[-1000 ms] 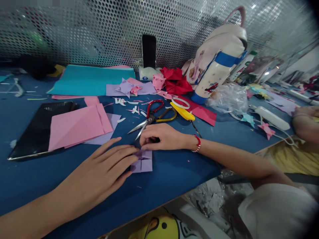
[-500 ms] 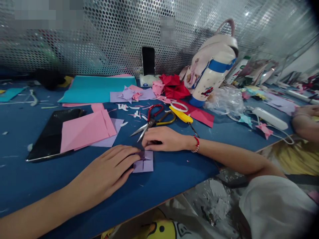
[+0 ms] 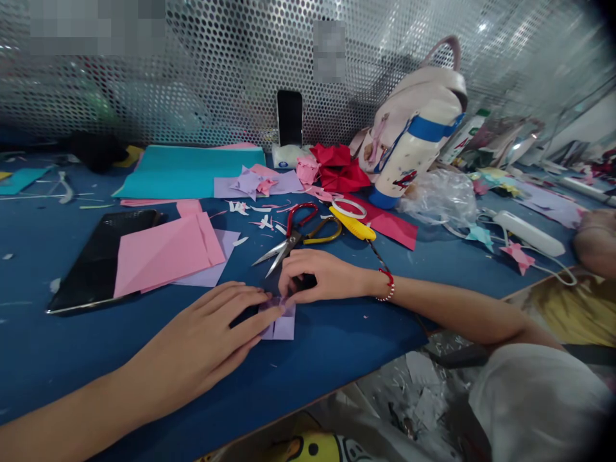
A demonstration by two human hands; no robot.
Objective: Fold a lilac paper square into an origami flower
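A small square of folded purple paper point(image 3: 285, 328) lies flat on the blue tabletop, with crease lines crossing it. My left hand point(image 3: 216, 333) rests over its left side, fingers stretched out, one fingertip pressing near the middle. At the paper's upper edge my right hand point(image 3: 312, 276) is closed, thumb and fingertips pinching the purple paper; a red beaded bracelet circles that wrist. Part of the paper is hidden beneath my fingers. Just beyond the right hand lie open scissors point(image 3: 292, 241) with red and yellow handles.
Pink sheets point(image 3: 166, 253) overlap a black tablet-like slab point(image 3: 99, 256) on the left. Behind are a teal sheet point(image 3: 192, 172), red folded paper point(image 3: 339, 170), a yellow cutter point(image 3: 353, 224), a white bottle point(image 3: 414, 157) and a backpack point(image 3: 428, 90). Another person's arm point(image 3: 597, 240) is at far right.
A finger of my left hand has stretched rightward onto the middle of the paper. My right hand has shifted slightly down and right, its fingertips now pinching at the upper edge.
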